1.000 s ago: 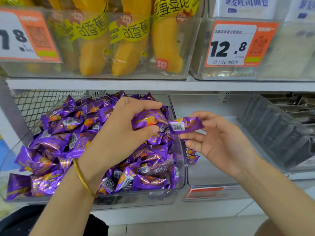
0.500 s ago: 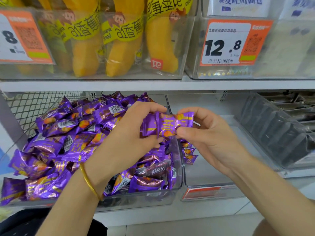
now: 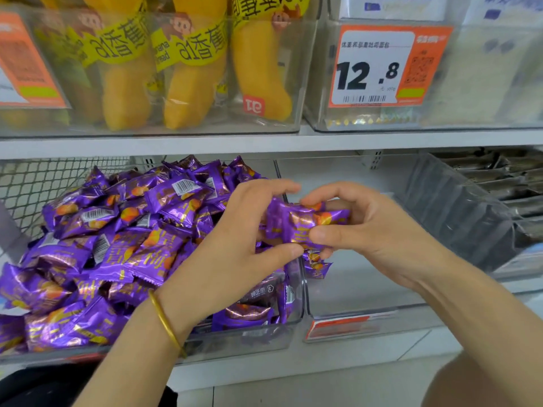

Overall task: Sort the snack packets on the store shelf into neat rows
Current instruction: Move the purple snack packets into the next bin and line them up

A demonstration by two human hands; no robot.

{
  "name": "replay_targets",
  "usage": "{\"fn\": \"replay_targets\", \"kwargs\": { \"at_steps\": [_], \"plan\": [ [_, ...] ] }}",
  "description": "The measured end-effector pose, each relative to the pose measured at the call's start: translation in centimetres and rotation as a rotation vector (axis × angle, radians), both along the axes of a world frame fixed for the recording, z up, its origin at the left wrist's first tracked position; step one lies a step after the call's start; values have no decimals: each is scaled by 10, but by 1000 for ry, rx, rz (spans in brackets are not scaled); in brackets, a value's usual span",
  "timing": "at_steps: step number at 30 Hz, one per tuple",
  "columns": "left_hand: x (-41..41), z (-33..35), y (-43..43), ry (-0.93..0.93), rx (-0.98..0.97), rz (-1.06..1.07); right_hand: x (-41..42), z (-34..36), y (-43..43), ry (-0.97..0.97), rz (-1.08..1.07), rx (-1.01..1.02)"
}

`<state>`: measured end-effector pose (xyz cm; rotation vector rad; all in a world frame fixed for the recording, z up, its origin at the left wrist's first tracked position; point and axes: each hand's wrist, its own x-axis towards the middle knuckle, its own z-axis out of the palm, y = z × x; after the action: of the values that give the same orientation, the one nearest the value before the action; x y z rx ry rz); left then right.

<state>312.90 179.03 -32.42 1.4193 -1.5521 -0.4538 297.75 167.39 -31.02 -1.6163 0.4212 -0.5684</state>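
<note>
Together, left hand (image 3: 235, 248) and right hand (image 3: 370, 233) clamp fingers (image 3: 321, 237) round purple packets (image 3: 296, 221) above the bin wall (image 3: 303, 292).

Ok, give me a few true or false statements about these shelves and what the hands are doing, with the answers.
1. The left hand and the right hand both grip the held purple packets. True.
2. The left clear bin is nearly empty. False: the left clear bin holds a heap of purple packets.
3. The orange price tag reads 12.8. True.
4. The gold bangle is on the right wrist. False: the gold bangle is on the left wrist.
5. The banana bread packs sit below the hands. False: the banana bread packs are on the shelf above.
</note>
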Motion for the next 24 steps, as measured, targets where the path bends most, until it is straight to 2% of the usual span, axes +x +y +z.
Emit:
{"fn": "replay_targets", "kwargs": {
  "at_steps": [3, 5, 7, 10, 17, 24],
  "plan": [
    [0, -1, -2, 13, -40, 99, -21, -6, -17, 45, -139, -7],
    [3, 1, -1, 29, -62, 161, -35, -21, -32, 208, -176, -49],
    [6, 2, 0, 42, -60, 183, -42, -42, -41, 366, -151, -35],
    [6, 2, -2, 12, -44, 190, -38, -67, -45, 500, -50, -19],
    [5, -1, -2, 34, -20, 175, -20, -85, -47, 719, -9, -131],
    [5, 1, -2, 63, -6, 171, -9, -91, -42, 860, -48, -82]
  ]
}}
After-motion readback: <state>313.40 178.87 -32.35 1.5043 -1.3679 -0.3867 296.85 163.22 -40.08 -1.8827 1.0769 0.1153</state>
